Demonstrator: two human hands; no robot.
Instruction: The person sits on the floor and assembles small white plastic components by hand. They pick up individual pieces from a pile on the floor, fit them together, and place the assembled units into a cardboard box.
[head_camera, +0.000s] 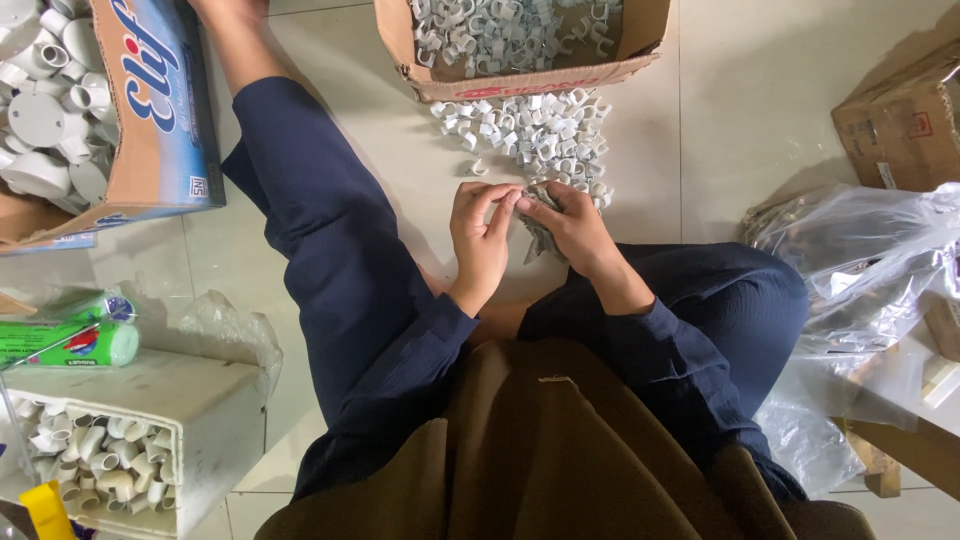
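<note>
Seated on a tiled floor (400, 150), legs spread so the work falls between the knees. Left hand (480, 225) and right hand (570, 225) brought together just short of a heap of small white clips (530, 125), close enough to pick from without leaning. Held in the right hand, fingers closed around it, a small clear bag (540, 235) with a bunch of clips inside; mouth of the bag turned toward the left hand, presumably so pieces can go in. Left fingertips pinched together at the bag's edge, touching the right fingers; whether a clip sits between them, impossible to tell, too small and hidden. Heap spilled right against the front of an open cardboard box (520, 75) filled with the same clips, likely tipped out for easy reach. On the left, a second cardboard box (150, 110) with blue printing, holding larger round white fittings. Near the left knee, a white bin (150, 410) of short white tube pieces, with a green roll (70, 342) just above it. On the right, well apart from the hands, crumpled clear plastic sheets (860, 260) and another brown box (905, 125), kept out of the working space.
</note>
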